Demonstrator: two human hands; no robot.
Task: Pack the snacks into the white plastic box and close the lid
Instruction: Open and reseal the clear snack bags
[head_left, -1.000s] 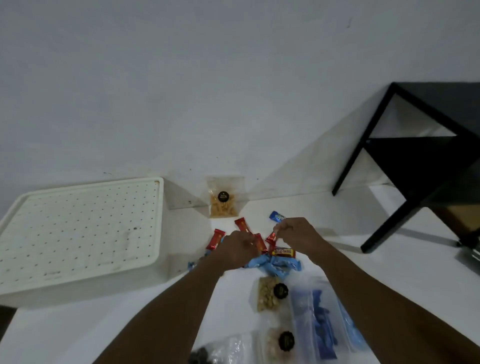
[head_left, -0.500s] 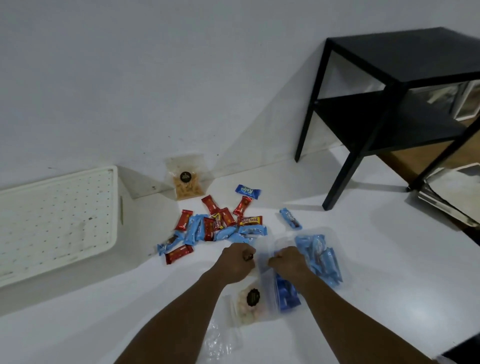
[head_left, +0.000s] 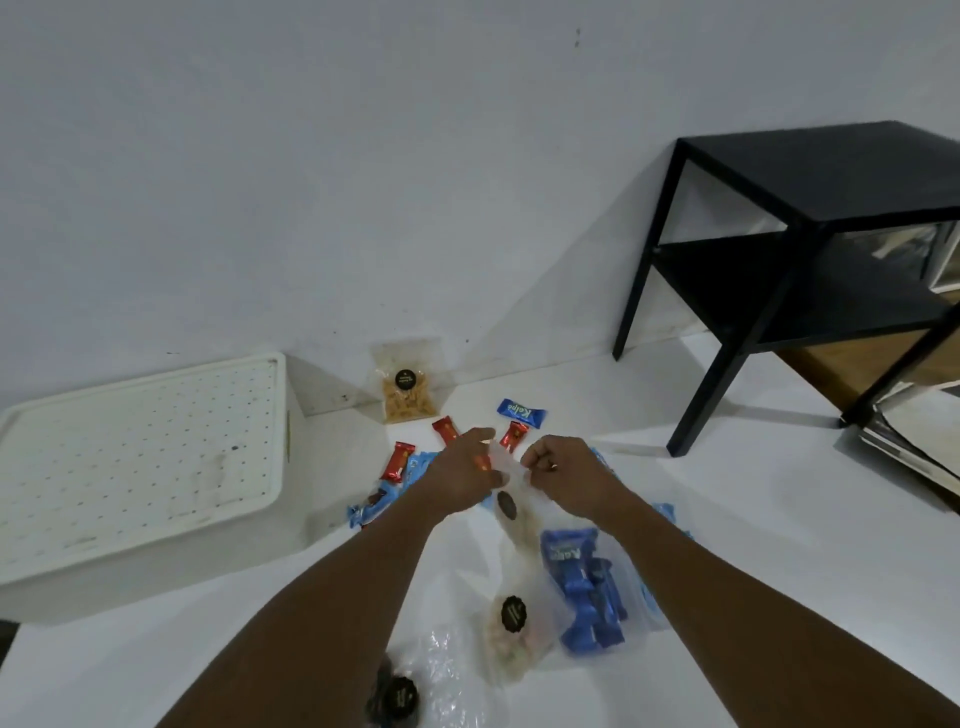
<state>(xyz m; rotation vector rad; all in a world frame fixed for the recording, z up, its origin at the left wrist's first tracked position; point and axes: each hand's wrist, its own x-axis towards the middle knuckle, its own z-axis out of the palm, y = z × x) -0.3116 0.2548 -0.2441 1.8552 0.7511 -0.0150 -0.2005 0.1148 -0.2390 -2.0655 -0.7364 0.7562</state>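
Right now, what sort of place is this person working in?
Probably a plain room, perhaps at home, with work done on the floor: the black side table stands on the same surface as the snacks, beside a bare wall. Left hand and right hand pinch a clear bag.

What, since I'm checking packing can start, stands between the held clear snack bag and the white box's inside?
The perforated lid lies on the white plastic box, covering its opening. The clear snack bag is held right of it.
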